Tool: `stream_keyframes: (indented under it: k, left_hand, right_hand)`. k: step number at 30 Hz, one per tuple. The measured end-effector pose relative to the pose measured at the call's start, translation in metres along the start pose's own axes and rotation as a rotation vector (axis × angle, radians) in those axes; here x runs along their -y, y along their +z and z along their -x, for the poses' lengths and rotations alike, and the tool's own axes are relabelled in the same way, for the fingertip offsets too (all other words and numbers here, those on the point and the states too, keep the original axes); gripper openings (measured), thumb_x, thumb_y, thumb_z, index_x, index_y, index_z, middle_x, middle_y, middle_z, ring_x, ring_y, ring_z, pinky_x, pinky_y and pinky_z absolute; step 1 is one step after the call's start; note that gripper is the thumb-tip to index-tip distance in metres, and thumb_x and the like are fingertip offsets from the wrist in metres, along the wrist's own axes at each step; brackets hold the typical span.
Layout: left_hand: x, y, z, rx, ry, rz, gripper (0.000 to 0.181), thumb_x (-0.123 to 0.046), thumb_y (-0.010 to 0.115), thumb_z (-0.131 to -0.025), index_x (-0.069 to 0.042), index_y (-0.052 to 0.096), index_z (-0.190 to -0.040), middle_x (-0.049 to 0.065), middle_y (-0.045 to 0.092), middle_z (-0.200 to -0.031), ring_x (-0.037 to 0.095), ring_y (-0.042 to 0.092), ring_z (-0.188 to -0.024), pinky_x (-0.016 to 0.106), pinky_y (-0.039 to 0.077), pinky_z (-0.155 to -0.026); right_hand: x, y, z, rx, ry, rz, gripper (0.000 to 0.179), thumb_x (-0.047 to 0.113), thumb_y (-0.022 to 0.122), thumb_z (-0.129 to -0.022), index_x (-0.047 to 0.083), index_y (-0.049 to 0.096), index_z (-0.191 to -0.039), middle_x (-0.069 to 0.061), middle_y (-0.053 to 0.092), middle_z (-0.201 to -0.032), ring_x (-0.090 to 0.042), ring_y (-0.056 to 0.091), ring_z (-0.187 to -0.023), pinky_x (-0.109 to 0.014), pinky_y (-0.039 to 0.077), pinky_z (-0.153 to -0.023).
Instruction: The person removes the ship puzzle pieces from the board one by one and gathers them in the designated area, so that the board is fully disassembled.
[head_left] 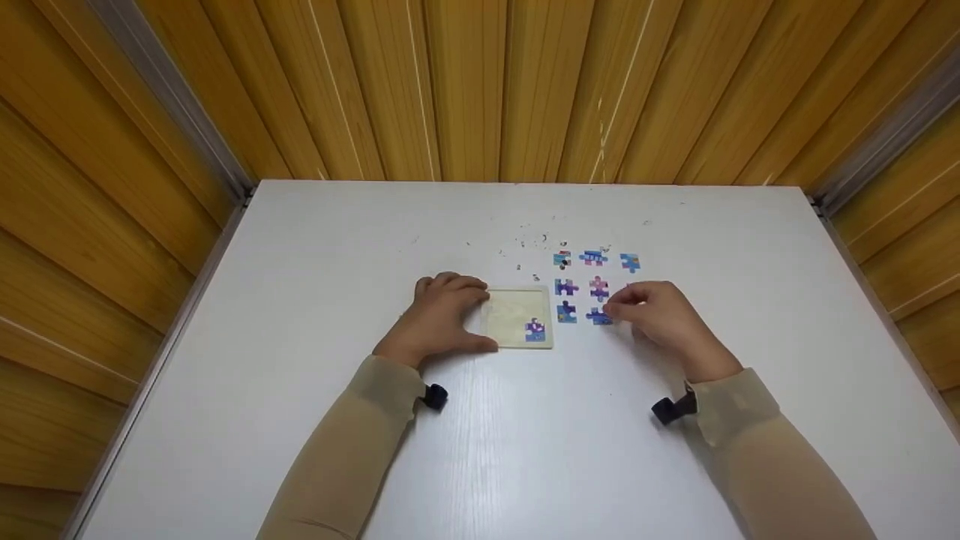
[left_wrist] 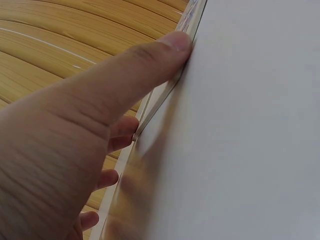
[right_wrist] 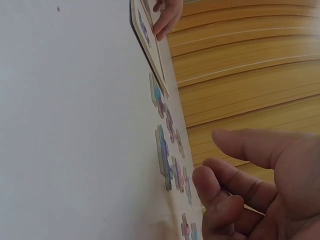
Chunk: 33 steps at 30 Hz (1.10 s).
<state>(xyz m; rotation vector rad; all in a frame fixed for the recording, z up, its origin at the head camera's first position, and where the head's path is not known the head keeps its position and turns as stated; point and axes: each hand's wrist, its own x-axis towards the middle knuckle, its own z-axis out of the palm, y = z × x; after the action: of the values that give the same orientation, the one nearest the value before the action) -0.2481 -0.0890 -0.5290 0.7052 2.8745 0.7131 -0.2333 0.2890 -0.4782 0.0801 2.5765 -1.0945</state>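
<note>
My left hand (head_left: 442,319) grips a shallow, pale, square puzzle tray (head_left: 510,315), its thumb (left_wrist: 172,45) at the near edge and its fingers at the far one. One purple-and-blue jigsaw piece (head_left: 535,330) lies in the tray's near right corner. To the right of the tray, several loose jigsaw pieces (head_left: 566,287) lie in rough rows. Over the right side of these rows is my right hand (head_left: 656,315), fingertips close to a blue piece (head_left: 599,316). In the right wrist view its loosely bent fingers (right_wrist: 205,182) hold nothing, thumb apart from them.
A white table (head_left: 525,450) carries everything. Small dark specks (head_left: 545,238) are scattered behind the tray and pieces. Yellow wood-look panels (head_left: 465,90) stand along the back and both sides. Small black devices (head_left: 436,396) sit at both sleeve cuffs.
</note>
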Motion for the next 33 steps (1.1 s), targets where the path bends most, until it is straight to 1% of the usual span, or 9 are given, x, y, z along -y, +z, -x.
stream_keyframes:
  k: [5, 8, 15, 20, 27, 28, 30, 32, 33]
  left_hand:
    - [0.001, 0.001, 0.0, -0.014, -0.007, 0.012, 0.087, -0.065, 0.098, -0.078, -0.023, 0.074, -0.15, -0.009, 0.064, -0.163, 0.023, 0.049, -0.157, 0.058, 0.025, -0.134]
    - [0.001, 0.002, -0.001, -0.015, -0.005, 0.006, 0.087, -0.065, 0.098, -0.078, -0.023, 0.074, -0.15, -0.009, 0.065, -0.163, 0.023, 0.05, -0.156, 0.057, 0.027, -0.133]
    - [-0.003, 0.004, -0.003, -0.003, -0.026, 0.019, 0.087, -0.064, 0.1, -0.077, -0.024, 0.074, -0.15, -0.009, 0.065, -0.163, 0.022, 0.049, -0.157, 0.058, 0.025, -0.135]
    - [-0.004, 0.004, -0.006, 0.002, -0.025, 0.017, 0.087, -0.066, 0.099, -0.078, -0.025, 0.074, -0.15, -0.009, 0.065, -0.164, 0.023, 0.049, -0.157, 0.058, 0.025, -0.135]
    - [0.0, 0.005, -0.005, 0.004, -0.014, -0.005, 0.087, -0.068, 0.097, -0.079, -0.025, 0.074, -0.151, -0.009, 0.064, -0.164, 0.023, 0.049, -0.157, 0.059, 0.025, -0.135]
    - [0.0, 0.004, -0.004, 0.005, -0.013, -0.005, 0.087, -0.068, 0.097, -0.079, -0.025, 0.074, -0.151, -0.009, 0.064, -0.164, 0.023, 0.049, -0.157, 0.059, 0.025, -0.135]
    - [0.001, 0.003, -0.003, 0.007, -0.005, -0.008, 0.087, -0.068, 0.096, -0.08, -0.024, 0.073, -0.151, -0.008, 0.064, -0.165, 0.023, 0.049, -0.157, 0.06, 0.026, -0.134]
    - [0.002, 0.002, -0.001, 0.008, 0.001, -0.009, 0.088, -0.068, 0.096, -0.08, -0.023, 0.073, -0.152, -0.007, 0.064, -0.165, 0.024, 0.05, -0.157, 0.06, 0.027, -0.133]
    - [0.002, 0.001, -0.001, 0.008, 0.005, -0.007, 0.088, -0.068, 0.096, -0.08, -0.022, 0.073, -0.152, -0.007, 0.064, -0.165, 0.024, 0.05, -0.157, 0.061, 0.027, -0.132]
  right_hand:
    - [0.015, 0.009, 0.005, 0.009, -0.068, -0.003, 0.036, 0.036, 0.082, -0.104, 0.009, 0.082, -0.127, -0.015, 0.074, -0.129, -0.026, 0.061, -0.106, -0.03, 0.054, -0.085]
    - [0.025, 0.017, 0.009, 0.026, -0.088, -0.024, 0.035, 0.033, 0.083, -0.104, 0.009, 0.081, -0.129, -0.014, 0.074, -0.129, -0.025, 0.062, -0.103, -0.029, 0.058, -0.083]
    - [0.05, 0.035, 0.013, 0.046, -0.149, -0.025, 0.036, 0.03, 0.084, -0.102, 0.009, 0.08, -0.131, -0.012, 0.075, -0.126, -0.025, 0.063, -0.098, -0.031, 0.057, -0.081]
    - [0.065, 0.045, 0.015, 0.072, -0.17, -0.049, 0.042, 0.03, 0.085, -0.102, 0.009, 0.078, -0.138, -0.013, 0.076, -0.134, -0.025, 0.065, -0.099, -0.031, 0.058, -0.082]
    - [0.069, 0.065, 0.015, 0.143, -0.183, -0.08, 0.05, 0.028, 0.085, -0.1, 0.009, 0.075, -0.145, -0.015, 0.073, -0.147, -0.021, 0.063, -0.08, -0.031, 0.054, -0.071]
    - [0.068, 0.068, 0.014, 0.148, -0.182, -0.08, 0.05, 0.027, 0.086, -0.1, 0.009, 0.075, -0.146, -0.015, 0.073, -0.148, -0.021, 0.064, -0.083, -0.031, 0.055, -0.073]
    - [0.066, 0.073, 0.014, 0.145, -0.194, -0.065, 0.051, 0.025, 0.086, -0.1, 0.009, 0.074, -0.147, -0.016, 0.07, -0.152, -0.026, 0.069, -0.1, -0.039, 0.06, -0.086]
    - [0.064, 0.076, 0.013, 0.142, -0.223, -0.022, 0.054, 0.024, 0.085, -0.101, 0.007, 0.073, -0.15, -0.017, 0.068, -0.155, -0.032, 0.068, -0.117, -0.049, 0.059, -0.102]
    - [0.064, 0.078, 0.013, 0.142, -0.24, 0.005, 0.055, 0.024, 0.084, -0.101, 0.006, 0.071, -0.151, -0.018, 0.066, -0.156, -0.034, 0.065, -0.125, -0.053, 0.056, -0.11]
